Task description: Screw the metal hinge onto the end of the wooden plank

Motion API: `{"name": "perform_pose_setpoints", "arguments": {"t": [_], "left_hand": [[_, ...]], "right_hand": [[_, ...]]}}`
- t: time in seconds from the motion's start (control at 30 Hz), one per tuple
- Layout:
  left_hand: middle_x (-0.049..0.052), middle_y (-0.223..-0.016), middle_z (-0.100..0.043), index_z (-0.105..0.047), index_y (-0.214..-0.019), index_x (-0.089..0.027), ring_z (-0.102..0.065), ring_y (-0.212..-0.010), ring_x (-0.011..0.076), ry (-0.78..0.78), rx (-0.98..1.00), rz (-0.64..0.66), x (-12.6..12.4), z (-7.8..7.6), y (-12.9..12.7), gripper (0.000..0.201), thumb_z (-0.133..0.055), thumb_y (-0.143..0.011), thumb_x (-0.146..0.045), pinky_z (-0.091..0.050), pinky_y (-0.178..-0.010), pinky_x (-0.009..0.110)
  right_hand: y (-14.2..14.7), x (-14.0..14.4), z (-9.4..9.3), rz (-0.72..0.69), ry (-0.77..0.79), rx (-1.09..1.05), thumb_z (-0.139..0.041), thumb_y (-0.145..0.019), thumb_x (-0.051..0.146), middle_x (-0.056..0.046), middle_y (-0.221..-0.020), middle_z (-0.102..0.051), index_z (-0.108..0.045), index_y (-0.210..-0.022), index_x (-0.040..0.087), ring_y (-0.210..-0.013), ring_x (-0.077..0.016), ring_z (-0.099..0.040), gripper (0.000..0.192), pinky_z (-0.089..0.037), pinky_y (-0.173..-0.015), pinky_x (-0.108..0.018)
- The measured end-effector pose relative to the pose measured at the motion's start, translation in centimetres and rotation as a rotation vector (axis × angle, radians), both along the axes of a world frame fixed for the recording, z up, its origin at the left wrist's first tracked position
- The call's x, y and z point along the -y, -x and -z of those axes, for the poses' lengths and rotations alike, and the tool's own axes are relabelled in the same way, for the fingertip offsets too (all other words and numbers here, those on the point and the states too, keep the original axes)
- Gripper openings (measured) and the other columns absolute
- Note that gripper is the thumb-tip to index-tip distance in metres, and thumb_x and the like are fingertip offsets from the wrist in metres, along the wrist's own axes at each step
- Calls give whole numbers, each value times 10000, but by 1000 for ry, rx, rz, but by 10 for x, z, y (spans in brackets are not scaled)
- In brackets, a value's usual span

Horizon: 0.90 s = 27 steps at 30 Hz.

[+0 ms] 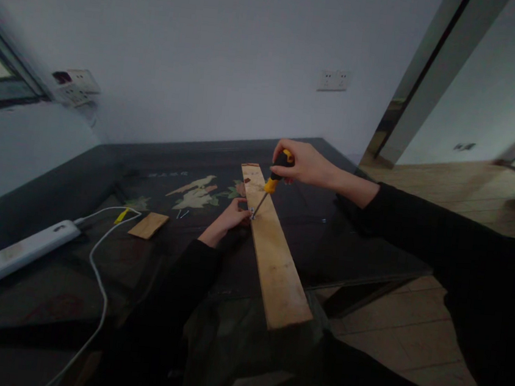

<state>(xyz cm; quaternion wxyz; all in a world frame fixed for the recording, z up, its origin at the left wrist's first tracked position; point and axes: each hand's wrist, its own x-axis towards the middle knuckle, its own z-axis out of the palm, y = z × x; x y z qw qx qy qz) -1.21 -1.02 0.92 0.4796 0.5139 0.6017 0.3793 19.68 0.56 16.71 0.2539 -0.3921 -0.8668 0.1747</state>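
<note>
The right hand (304,162) is closed around the black-and-yellow screwdriver (271,185), tip down on the wooden plank (274,253). The left hand (231,217) pinches a screw (252,212) at the tip. The plank lies across the dark bench (69,271), near a white power strip (24,249) and 1 small wood block (148,225).

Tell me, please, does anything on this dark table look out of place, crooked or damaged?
The long wooden plank lies askew and its near end sticks out past the table edge, unsupported. The right hand holds a screwdriver to it; the left hand steadies beside the tip. No damage shows.
</note>
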Motion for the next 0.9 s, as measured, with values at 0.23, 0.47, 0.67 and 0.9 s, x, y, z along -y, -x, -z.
{"name": "perform_pose_setpoints", "arguments": {"t": [0.23, 0.47, 0.67, 0.9], "left_hand": [[-20, -659, -617, -467, -1312, -132, -600, -549, 119, 43, 44, -40, 0, -1, 0, 486, -645, -865, -68, -513, -585, 237], [-11, -675, -642, -448, -1345, -108, -622, -577, 131, 50, 42, -40, -3, 2, 1, 559, -666, -833, -50, -531, -641, 265], [-13, -718, -645, -452, -1315, -106, -624, -589, 119, 28, 20, -53, -2, 4, 2, 534, -679, -833, -77, -530, -675, 262], [-18, -716, -628, -439, -1291, -124, -615, -587, 113, 22, 8, -34, -1, 4, 3, 531, -694, -827, -98, -517, -653, 249]], "right_hand": [[26, 7, -20, 15, -209, 247, -689, -851, 460, -77, -841, -660, -671, -957, 151, -799, -186, -597, 328, -371, -656, -281], [47, 7, -40, 60, -173, 415, -599, -900, 550, -138, -846, -681, -735, -956, 133, -876, -259, -628, 443, -386, -685, -330], [49, -3, -56, -172, -58, 524, -723, -830, 300, -66, -917, -705, -715, -1114, 159, -748, -167, -615, 317, -393, -639, -284], [51, -10, -45, -75, -108, 446, -741, -817, 407, -80, -834, -697, -747, -974, 154, -802, -196, -627, 298, -400, -644, -291]]}}
